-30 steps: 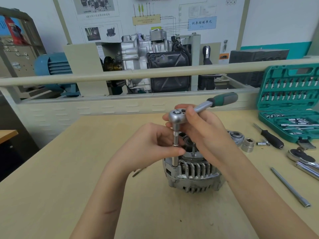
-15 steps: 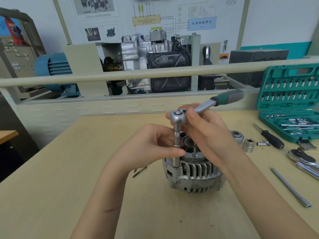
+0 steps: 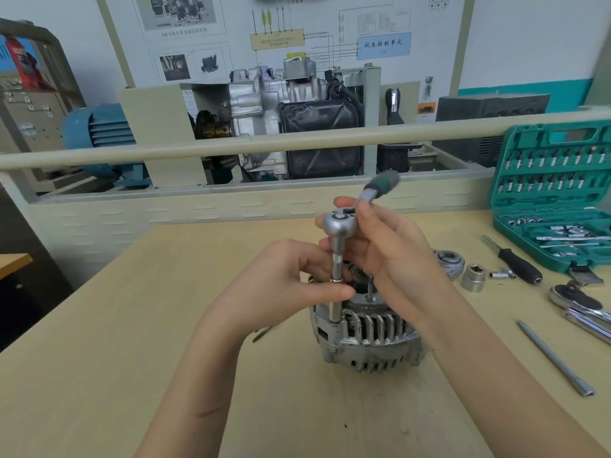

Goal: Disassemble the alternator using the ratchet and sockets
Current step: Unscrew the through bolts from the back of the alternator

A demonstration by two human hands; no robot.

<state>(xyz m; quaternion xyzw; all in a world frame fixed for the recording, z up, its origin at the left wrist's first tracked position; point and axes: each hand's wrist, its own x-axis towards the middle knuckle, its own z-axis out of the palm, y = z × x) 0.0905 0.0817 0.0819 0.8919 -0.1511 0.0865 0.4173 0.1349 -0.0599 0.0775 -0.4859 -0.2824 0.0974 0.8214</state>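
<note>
A silver alternator (image 3: pixel 367 335) with slotted vents stands on the wooden table (image 3: pixel 99 342). A ratchet (image 3: pixel 340 223) with a green handle sits upright on an extension bar and socket that reach down to the alternator's left rim. My left hand (image 3: pixel 284 282) pinches the extension bar between thumb and fingers. My right hand (image 3: pixel 390 252) grips the ratchet at its head, and the handle points up and away to the right, blurred. A second bolt stands up from the alternator top just left of my right hand.
An open green socket case (image 3: pixel 555 200) stands at the right. Near it lie a pulley (image 3: pixel 449 261), a large socket (image 3: pixel 473 277), a small socket (image 3: pixel 499 275), a black-handled driver (image 3: pixel 515 264), another ratchet (image 3: pixel 575 300) and a long extension bar (image 3: pixel 555 358). A rail (image 3: pixel 231 147) and engine display stand behind the table.
My right hand has swung the ratchet handle from pointing right to pointing more away and upward. My left hand stays on the extension bar. The alternator has not moved.
</note>
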